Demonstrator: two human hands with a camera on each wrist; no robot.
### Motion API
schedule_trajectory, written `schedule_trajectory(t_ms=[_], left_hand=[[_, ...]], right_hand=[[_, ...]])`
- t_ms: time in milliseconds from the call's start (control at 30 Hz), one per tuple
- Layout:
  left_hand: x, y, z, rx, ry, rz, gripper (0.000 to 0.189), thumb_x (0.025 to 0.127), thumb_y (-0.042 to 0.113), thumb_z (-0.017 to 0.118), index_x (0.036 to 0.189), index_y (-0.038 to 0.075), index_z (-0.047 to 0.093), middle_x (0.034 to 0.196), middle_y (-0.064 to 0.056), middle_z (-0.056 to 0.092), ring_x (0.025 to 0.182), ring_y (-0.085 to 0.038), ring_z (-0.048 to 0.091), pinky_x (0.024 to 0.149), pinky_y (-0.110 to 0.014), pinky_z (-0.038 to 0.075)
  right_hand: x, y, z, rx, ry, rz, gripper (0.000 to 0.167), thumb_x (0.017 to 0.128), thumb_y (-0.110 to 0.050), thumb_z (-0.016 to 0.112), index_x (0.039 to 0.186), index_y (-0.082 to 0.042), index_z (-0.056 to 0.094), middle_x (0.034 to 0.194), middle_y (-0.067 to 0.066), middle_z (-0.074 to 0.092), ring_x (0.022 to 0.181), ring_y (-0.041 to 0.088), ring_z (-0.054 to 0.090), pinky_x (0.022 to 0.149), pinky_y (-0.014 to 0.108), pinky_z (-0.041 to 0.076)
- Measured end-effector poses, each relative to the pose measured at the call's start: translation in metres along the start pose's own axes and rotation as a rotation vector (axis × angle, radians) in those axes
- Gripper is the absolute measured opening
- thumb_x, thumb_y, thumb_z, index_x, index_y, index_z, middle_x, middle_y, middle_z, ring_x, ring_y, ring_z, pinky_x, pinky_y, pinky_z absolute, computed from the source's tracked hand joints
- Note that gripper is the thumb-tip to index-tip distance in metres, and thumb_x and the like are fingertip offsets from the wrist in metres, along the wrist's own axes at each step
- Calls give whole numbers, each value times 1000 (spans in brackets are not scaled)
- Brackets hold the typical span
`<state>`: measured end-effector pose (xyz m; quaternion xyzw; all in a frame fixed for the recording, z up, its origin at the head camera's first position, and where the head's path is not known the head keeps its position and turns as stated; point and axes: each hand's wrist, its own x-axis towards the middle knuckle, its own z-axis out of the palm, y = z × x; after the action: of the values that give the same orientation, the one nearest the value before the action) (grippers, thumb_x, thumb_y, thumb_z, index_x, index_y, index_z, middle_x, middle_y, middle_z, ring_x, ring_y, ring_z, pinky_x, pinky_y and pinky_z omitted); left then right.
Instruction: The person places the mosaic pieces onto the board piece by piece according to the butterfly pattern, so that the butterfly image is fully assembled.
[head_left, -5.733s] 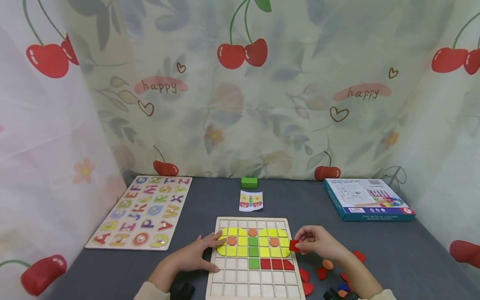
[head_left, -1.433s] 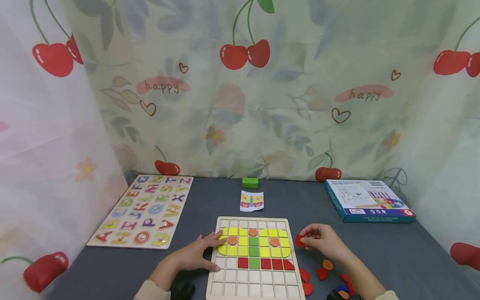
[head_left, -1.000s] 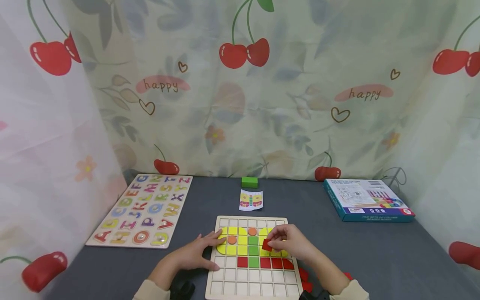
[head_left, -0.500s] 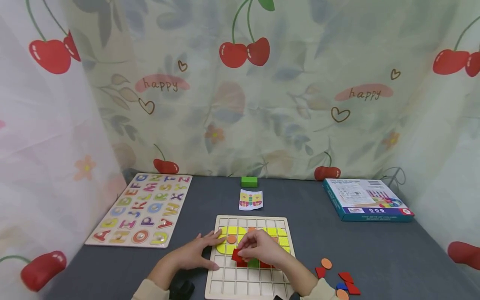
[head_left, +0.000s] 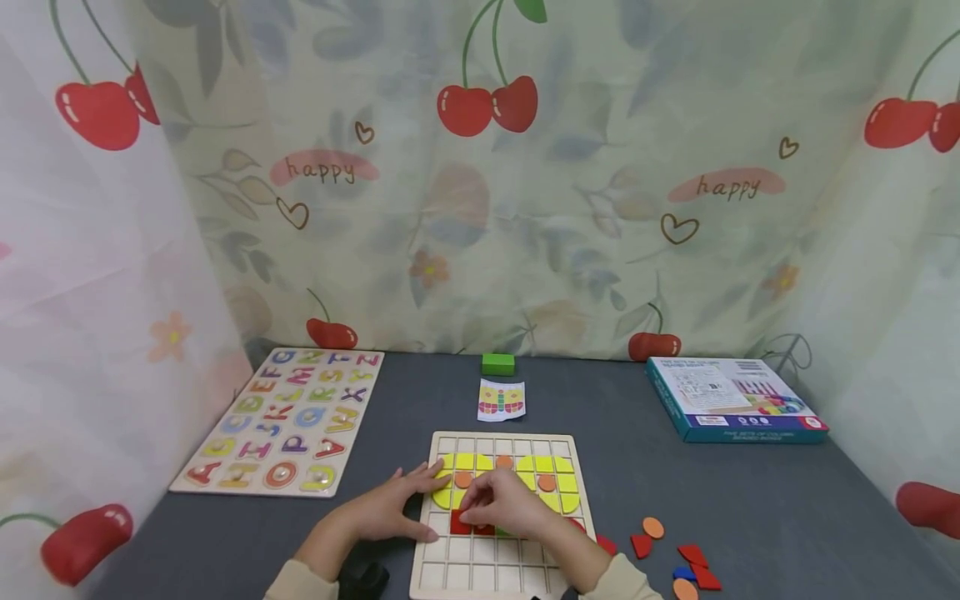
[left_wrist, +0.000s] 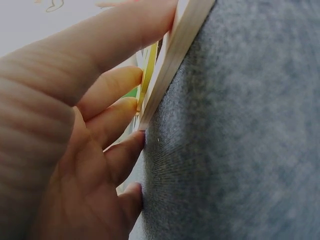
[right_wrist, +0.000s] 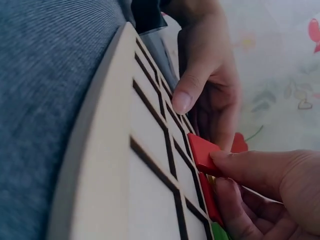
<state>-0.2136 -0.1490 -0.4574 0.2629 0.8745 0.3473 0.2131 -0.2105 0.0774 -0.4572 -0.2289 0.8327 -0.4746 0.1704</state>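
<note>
The wooden grid board (head_left: 457, 577) lies in the middle of the table, with yellow tiles (head_left: 567, 483), orange discs (head_left: 547, 482) and red and green tiles set in its cells. My right hand (head_left: 506, 504) pinches a red square tile (right_wrist: 201, 151) between thumb and fingers. In the right wrist view the tile leans at its cell, beside another red tile (right_wrist: 210, 197). My left hand (head_left: 378, 507) rests with spread fingers on the board's left side, its fingertips touching the edge and a yellow tile (left_wrist: 148, 67) in the left wrist view. My right hand hides part of the red and green row.
Loose red tiles (head_left: 692, 555), orange discs (head_left: 653, 527) and a blue piece (head_left: 684, 573) lie right of the board. Behind it are a butterfly picture card (head_left: 501, 402) and a green block (head_left: 498, 364). An alphabet board (head_left: 255, 450) lies left, a boxed set (head_left: 738, 400) right.
A red tile has been set left of the green column. My right hand has carried another red square tile leftward from the board's right side to the cell beside it. My left hand has stayed put.
</note>
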Motion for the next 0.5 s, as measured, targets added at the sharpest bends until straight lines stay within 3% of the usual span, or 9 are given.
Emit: schedule_trajectory(t_ms=[267,500], left_hand=[[-2,-3,-1,8,-17,27,81,76,38,75,144,16,38,156,-8,18,145,-34,10,112,-63,-1],[-2,-3,0,7,-10,17,82,75,40,75,144,19,37,156,-7,18,145,-34,10,113,-62,0]], right_hand=[[-2,-5,4,-73,37,-4,5,79,-11,73,82,-7,73,71,-4,61,60,6,49,50,16,39],[-18,1,-10,-46,28,-3,12,80,-18,73,85,-7,74,79,-1,69,66,7,57,56,19,47]])
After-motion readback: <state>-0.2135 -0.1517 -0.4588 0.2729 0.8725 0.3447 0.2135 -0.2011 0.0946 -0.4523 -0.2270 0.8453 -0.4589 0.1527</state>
